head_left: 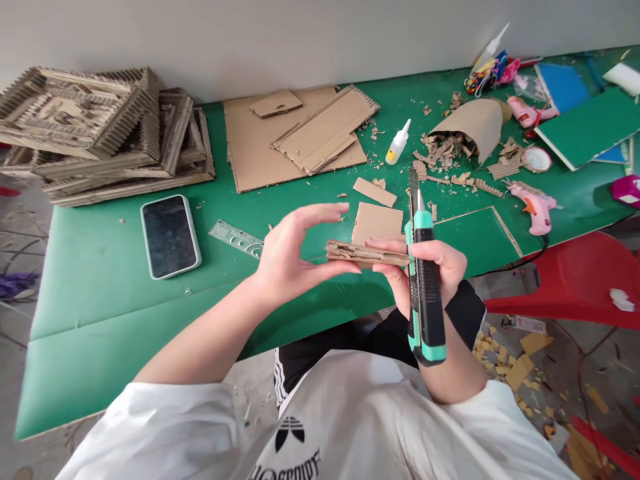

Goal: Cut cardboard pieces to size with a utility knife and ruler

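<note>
My right hand (443, 267) grips a green and black utility knife (427, 287), its blade pointing away from me. The same hand also pinches a small piece of cardboard (367, 254) whose torn edge faces me. To the left, my left hand (295, 250) is open, thumb and fingers apart around the near end of that cardboard without clearly closing on it. Behind the held piece lie a square cardboard piece (379, 222) and a narrow cardboard strip (375, 191). A clear ruler (235, 238) rests partly hidden behind my left hand.
Stacked corrugated cardboard frames (125, 160) stand at the left, near a phone (171, 237). Larger cardboard sheets (250, 153) lie at the back beside a glue bottle (399, 143). Cardboard scraps (453, 148), a pink glue gun (534, 207) and a red stool (585, 280) are on the right.
</note>
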{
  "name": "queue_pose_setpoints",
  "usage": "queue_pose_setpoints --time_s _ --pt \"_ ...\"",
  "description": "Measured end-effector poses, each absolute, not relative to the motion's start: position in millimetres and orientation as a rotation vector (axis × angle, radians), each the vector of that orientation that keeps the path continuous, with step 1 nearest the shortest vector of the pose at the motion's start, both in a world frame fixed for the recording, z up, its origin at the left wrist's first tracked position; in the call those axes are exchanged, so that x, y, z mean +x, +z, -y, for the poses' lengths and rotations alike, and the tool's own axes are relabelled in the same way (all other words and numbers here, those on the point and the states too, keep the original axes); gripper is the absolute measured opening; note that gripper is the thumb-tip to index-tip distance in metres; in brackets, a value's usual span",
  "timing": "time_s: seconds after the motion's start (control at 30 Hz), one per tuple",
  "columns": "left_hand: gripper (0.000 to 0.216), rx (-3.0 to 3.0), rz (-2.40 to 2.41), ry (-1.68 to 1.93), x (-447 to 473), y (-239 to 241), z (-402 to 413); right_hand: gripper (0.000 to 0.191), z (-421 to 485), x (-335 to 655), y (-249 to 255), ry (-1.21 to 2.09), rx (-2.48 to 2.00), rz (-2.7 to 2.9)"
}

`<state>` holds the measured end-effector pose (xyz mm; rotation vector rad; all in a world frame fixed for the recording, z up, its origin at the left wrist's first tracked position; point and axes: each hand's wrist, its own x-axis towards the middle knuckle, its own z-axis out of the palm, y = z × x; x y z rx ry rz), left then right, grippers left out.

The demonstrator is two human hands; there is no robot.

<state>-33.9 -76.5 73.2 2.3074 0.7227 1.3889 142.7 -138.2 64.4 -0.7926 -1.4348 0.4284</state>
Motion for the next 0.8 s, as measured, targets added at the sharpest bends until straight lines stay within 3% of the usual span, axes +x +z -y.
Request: queue_pose_setpoints --time_s 0.2,0.5,0.67,0.8 --pt "0.019 2.277 -0.400 1.247 -32.3 75.2 79.6 0.049 138.3 146.2 59.3 0.329 -0.743 1.521" --pt "0.017 2.325 -0.441 1.276 -32.5 81.7 88.2 0.035 140.3 146.7 61.2 0.356 -0.759 1.531" --pt "0.044 1.948 -0.689 1.171 -24.7 77.2 92.1 0.046 145.2 143.7 63.8 0.365 -0.746 1.420" --pt "0.033 1.647 -0.760 1.007 -20.4 72.9 91.4 0.048 142.8 145.9 57.9 0.230 -0.764 1.474"
